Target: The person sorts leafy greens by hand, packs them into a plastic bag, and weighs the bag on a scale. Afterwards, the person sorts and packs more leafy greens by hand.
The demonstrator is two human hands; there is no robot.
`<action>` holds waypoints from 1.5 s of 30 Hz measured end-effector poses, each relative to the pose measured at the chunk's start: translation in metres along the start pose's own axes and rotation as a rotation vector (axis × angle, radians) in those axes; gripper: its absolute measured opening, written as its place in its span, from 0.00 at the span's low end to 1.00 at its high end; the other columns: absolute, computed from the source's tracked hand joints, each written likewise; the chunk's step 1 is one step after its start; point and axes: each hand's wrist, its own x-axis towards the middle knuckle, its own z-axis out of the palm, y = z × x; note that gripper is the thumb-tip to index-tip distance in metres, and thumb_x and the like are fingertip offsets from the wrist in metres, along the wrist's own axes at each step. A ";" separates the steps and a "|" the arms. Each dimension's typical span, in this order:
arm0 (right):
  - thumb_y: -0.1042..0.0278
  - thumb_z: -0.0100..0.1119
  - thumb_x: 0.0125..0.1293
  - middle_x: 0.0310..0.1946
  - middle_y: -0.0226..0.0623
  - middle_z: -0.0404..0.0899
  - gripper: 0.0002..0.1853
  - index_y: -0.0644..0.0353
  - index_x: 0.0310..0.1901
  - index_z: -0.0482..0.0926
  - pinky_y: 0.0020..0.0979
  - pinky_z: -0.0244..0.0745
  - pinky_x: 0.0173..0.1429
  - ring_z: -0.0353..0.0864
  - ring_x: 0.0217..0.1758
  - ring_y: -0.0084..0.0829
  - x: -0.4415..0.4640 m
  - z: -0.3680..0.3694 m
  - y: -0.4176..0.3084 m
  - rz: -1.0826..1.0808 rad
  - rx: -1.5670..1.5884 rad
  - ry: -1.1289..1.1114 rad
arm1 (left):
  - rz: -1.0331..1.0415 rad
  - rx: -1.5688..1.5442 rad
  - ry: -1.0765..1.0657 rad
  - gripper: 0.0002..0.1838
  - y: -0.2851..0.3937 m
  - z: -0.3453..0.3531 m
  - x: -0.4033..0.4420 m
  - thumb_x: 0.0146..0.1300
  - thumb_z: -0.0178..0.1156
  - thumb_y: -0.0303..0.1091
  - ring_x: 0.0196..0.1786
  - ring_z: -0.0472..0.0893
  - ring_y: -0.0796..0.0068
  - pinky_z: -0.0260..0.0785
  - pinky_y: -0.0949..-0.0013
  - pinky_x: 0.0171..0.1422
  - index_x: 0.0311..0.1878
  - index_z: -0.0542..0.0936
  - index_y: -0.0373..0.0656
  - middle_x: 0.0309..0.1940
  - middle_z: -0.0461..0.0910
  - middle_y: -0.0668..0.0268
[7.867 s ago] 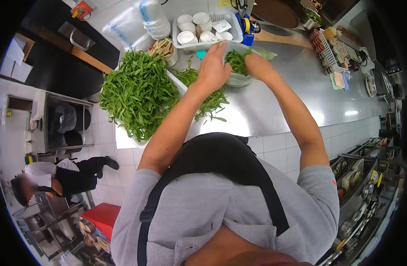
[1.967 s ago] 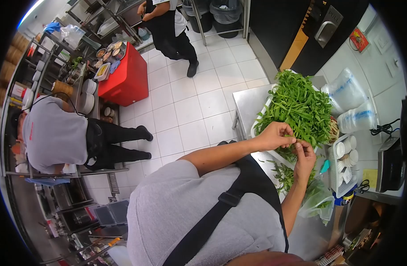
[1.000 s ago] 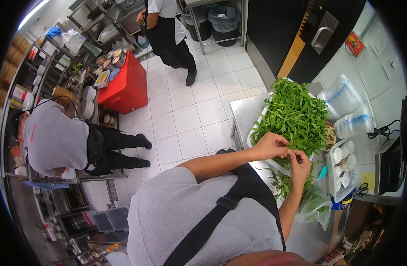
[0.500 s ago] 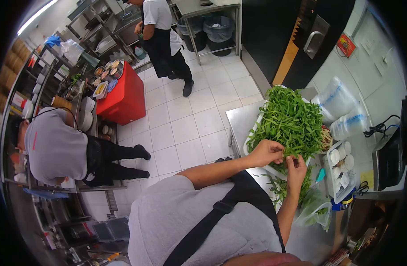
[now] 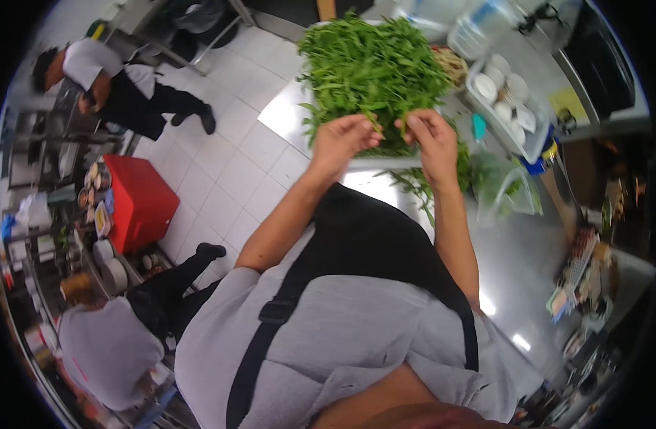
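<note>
We are pinching one sprig [image 5: 373, 126] in our left hand [image 5: 340, 145], another in our right hand [image 5: 435, 145], fingers partly hiding both; one leafy pile [image 5: 374, 68] is mostly covering its white tray [image 5: 374, 164], far centre.

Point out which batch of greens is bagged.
The small batch inside the see-through plastic bag, right of the right hand; the others are the heap in the white tray and loose greens on the counter.

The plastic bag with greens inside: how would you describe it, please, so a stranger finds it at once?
On the steel counter, start from the big heap of leafy greens. Go right in the picture, past the right hand, to just below the white basket. The plastic bag there is see-through, with green showing inside, while the heap lies uncovered.
</note>
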 end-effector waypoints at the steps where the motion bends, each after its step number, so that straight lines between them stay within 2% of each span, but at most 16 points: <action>1: 0.70 0.62 0.74 0.36 0.32 0.86 0.06 0.64 0.45 0.82 0.21 0.73 0.39 0.76 0.32 0.16 0.000 -0.001 0.000 0.013 0.009 -0.001 | 0.006 -0.001 -0.004 0.14 0.003 0.001 -0.002 0.75 0.60 0.29 0.46 0.86 0.70 0.82 0.69 0.53 0.57 0.80 0.29 0.47 0.86 0.54; 5: 0.69 0.64 0.72 0.29 0.23 0.79 0.06 0.62 0.44 0.83 0.20 0.70 0.36 0.75 0.31 0.14 -0.002 -0.005 0.007 0.075 -0.065 -0.084 | -0.017 -0.016 -0.018 0.13 -0.002 0.000 0.001 0.74 0.60 0.27 0.46 0.87 0.67 0.82 0.67 0.55 0.56 0.79 0.28 0.47 0.85 0.53; 11: 0.69 0.67 0.70 0.29 0.23 0.81 0.07 0.65 0.42 0.85 0.19 0.70 0.35 0.74 0.30 0.13 -0.002 -0.004 0.014 0.161 -0.182 -0.065 | -0.020 0.039 -0.038 0.15 -0.003 0.007 -0.003 0.70 0.60 0.21 0.46 0.87 0.61 0.83 0.64 0.55 0.57 0.74 0.22 0.44 0.84 0.49; 18: 0.75 0.67 0.67 0.32 0.25 0.82 0.06 0.67 0.42 0.85 0.19 0.71 0.38 0.76 0.33 0.14 -0.005 -0.001 0.015 0.077 -0.235 -0.124 | -0.002 0.136 -0.092 0.15 -0.010 0.008 0.000 0.71 0.62 0.24 0.46 0.88 0.66 0.84 0.67 0.54 0.57 0.79 0.25 0.47 0.85 0.52; 24: 0.72 0.71 0.61 0.29 0.24 0.78 0.07 0.64 0.38 0.84 0.23 0.68 0.37 0.71 0.31 0.17 0.003 -0.010 0.011 -0.064 -0.635 -0.110 | 0.015 0.276 -0.218 0.18 0.005 0.015 0.003 0.74 0.60 0.28 0.46 0.87 0.68 0.83 0.68 0.54 0.63 0.78 0.28 0.50 0.85 0.53; 25: 0.69 0.72 0.59 0.29 0.31 0.76 0.08 0.63 0.36 0.86 0.27 0.68 0.36 0.73 0.30 0.22 0.004 -0.013 0.005 -0.070 -0.591 -0.075 | 0.011 0.339 -0.239 0.19 0.020 0.015 0.004 0.75 0.59 0.29 0.46 0.87 0.68 0.83 0.68 0.54 0.64 0.77 0.29 0.50 0.85 0.54; 26: 0.68 0.72 0.60 0.30 0.29 0.79 0.09 0.64 0.37 0.86 0.26 0.67 0.35 0.72 0.29 0.21 0.007 -0.019 -0.002 -0.091 -0.624 -0.010 | 0.009 0.403 -0.260 0.19 0.029 0.011 0.007 0.75 0.59 0.29 0.46 0.87 0.69 0.83 0.68 0.54 0.65 0.77 0.30 0.50 0.85 0.54; 28: 0.71 0.69 0.65 0.35 0.32 0.84 0.09 0.66 0.43 0.84 0.24 0.71 0.36 0.76 0.30 0.21 0.013 -0.045 -0.008 0.029 -0.542 0.088 | 0.045 0.498 -0.196 0.19 0.039 -0.002 0.010 0.75 0.60 0.30 0.42 0.86 0.72 0.82 0.71 0.49 0.64 0.79 0.33 0.48 0.86 0.56; 30: 0.73 0.66 0.68 0.38 0.35 0.86 0.11 0.67 0.49 0.82 0.24 0.75 0.38 0.79 0.31 0.22 0.013 -0.061 -0.010 0.006 -0.308 0.171 | 0.035 0.663 -0.173 0.18 0.052 -0.009 0.008 0.75 0.59 0.30 0.40 0.85 0.74 0.81 0.73 0.45 0.64 0.79 0.33 0.46 0.86 0.58; 31: 0.74 0.64 0.70 0.40 0.37 0.87 0.11 0.68 0.52 0.80 0.24 0.77 0.39 0.80 0.32 0.22 0.011 -0.067 -0.009 -0.002 -0.192 0.213 | 0.006 0.705 -0.179 0.16 0.052 -0.008 0.007 0.74 0.60 0.30 0.36 0.84 0.77 0.79 0.74 0.42 0.59 0.82 0.32 0.41 0.87 0.61; 34: 0.77 0.62 0.72 0.42 0.41 0.87 0.13 0.69 0.55 0.77 0.26 0.81 0.43 0.83 0.35 0.24 0.003 -0.077 0.001 0.026 -0.140 0.218 | 0.020 1.010 -0.296 0.13 0.036 0.004 0.009 0.71 0.62 0.29 0.35 0.84 0.78 0.79 0.72 0.42 0.53 0.85 0.30 0.35 0.87 0.61; 35: 0.77 0.62 0.72 0.42 0.41 0.87 0.12 0.68 0.55 0.78 0.25 0.81 0.43 0.83 0.35 0.24 -0.001 -0.078 0.009 0.034 -0.111 0.231 | 0.174 1.129 -0.338 0.12 0.025 0.007 0.011 0.66 0.65 0.30 0.32 0.86 0.70 0.79 0.66 0.43 0.46 0.87 0.31 0.32 0.88 0.57; 38: 0.77 0.63 0.71 0.40 0.39 0.87 0.11 0.67 0.52 0.79 0.25 0.80 0.43 0.83 0.35 0.23 -0.010 -0.076 0.030 0.052 -0.047 0.269 | 0.257 1.357 -0.392 0.11 0.001 0.022 0.026 0.63 0.65 0.31 0.34 0.87 0.58 0.79 0.61 0.46 0.43 0.88 0.35 0.33 0.87 0.53; 39: 0.78 0.63 0.71 0.40 0.39 0.86 0.10 0.67 0.52 0.79 0.25 0.80 0.43 0.82 0.35 0.23 -0.014 -0.075 0.036 0.064 -0.040 0.283 | 0.195 1.414 -0.378 0.10 -0.004 0.028 0.029 0.62 0.64 0.32 0.37 0.86 0.50 0.78 0.58 0.47 0.42 0.88 0.38 0.34 0.87 0.52; 42: 0.79 0.62 0.70 0.39 0.37 0.86 0.09 0.67 0.50 0.80 0.25 0.79 0.44 0.82 0.35 0.23 -0.021 -0.069 0.037 0.050 -0.016 0.297 | 0.246 1.460 -0.392 0.10 -0.002 0.042 0.029 0.62 0.65 0.32 0.35 0.87 0.55 0.78 0.60 0.45 0.43 0.88 0.38 0.34 0.87 0.53; 45: 0.79 0.61 0.70 0.39 0.36 0.86 0.09 0.67 0.50 0.80 0.25 0.79 0.44 0.83 0.35 0.23 -0.021 -0.073 0.040 0.029 -0.047 0.281 | 0.443 1.364 -0.194 0.09 0.029 0.033 0.019 0.63 0.66 0.32 0.32 0.87 0.63 0.78 0.63 0.42 0.43 0.89 0.39 0.32 0.88 0.55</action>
